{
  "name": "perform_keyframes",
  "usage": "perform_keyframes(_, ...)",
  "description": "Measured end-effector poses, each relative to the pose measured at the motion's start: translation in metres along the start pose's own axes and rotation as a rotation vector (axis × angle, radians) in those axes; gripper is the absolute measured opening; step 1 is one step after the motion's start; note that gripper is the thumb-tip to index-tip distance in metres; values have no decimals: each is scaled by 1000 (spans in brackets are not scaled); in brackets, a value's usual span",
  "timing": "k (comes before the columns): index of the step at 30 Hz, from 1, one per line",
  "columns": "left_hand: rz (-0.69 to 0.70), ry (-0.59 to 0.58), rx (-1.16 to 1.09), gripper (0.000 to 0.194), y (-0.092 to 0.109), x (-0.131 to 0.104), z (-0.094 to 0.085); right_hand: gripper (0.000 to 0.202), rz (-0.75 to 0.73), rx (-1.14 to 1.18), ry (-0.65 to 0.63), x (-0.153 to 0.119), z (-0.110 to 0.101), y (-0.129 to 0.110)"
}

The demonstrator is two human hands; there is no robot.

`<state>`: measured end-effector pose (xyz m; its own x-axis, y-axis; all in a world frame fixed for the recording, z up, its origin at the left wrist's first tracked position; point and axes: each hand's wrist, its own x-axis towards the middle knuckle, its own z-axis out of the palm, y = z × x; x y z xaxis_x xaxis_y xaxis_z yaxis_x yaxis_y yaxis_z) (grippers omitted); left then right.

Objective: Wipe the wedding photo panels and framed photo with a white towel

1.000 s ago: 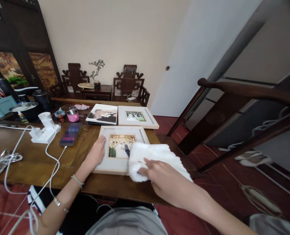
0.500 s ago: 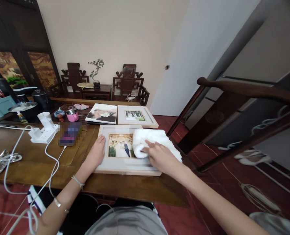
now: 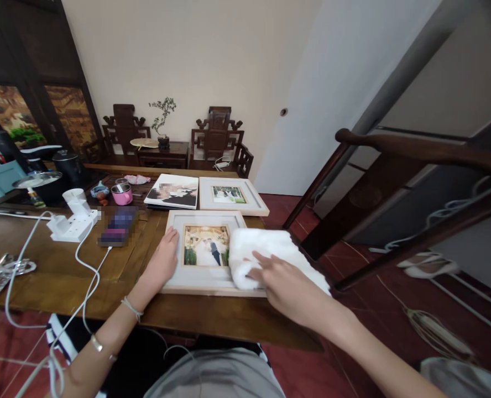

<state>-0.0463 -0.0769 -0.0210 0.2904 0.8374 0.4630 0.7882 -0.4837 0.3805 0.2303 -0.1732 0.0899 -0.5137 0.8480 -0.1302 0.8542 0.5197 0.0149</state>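
A picture frame (image 3: pixel 208 275) with a pale wooden border and a wedding photo lies flat at the table's near edge. My left hand (image 3: pixel 165 256) grips its left side, fingers over the border. On the frame's right part, my right hand (image 3: pixel 286 284) presses a fluffy white towel (image 3: pixel 264 245), index finger stretched out and the other fingers curled into the cloth. The towel covers the frame's right side and hangs past its edge. Just behind lie a second picture frame (image 3: pixel 251 203) and a photo album (image 3: pixel 173 190) with a partly blurred cover.
To the left on the wooden table (image 3: pixel 123 276) are a phone (image 3: pixel 118 228) on a charging cable, a white power strip (image 3: pixel 73 225), a pink mug (image 3: pixel 122 194) and a clear hair clip (image 3: pixel 11 276). A dark wooden chair (image 3: pixel 365 199) stands close on the right.
My right hand and the towel have slid right and toward me across the frame, uncovering more beside the photo. My left hand stays at the frame's left side.
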Motion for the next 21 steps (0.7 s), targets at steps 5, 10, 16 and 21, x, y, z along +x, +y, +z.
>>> perform_keyframes(5, 23, -16, -26, 63, -1, 0, -2, 54, 67, 78, -60, -12, -2, -10)
perform_keyframes(10, 24, -39, -63, 62, -1, 0, -5, 54, 129, 58, 56, 28, 7, 15)
perform_keyframes(16, 6, -49, -104, 62, 0, 1, -6, 44, 19, -31, 287, 108, 0, 13)
perform_keyframes(21, 54, -44, -107, 65, 4, 5, -11, 40, -249, -158, 268, 172, 0, -12)
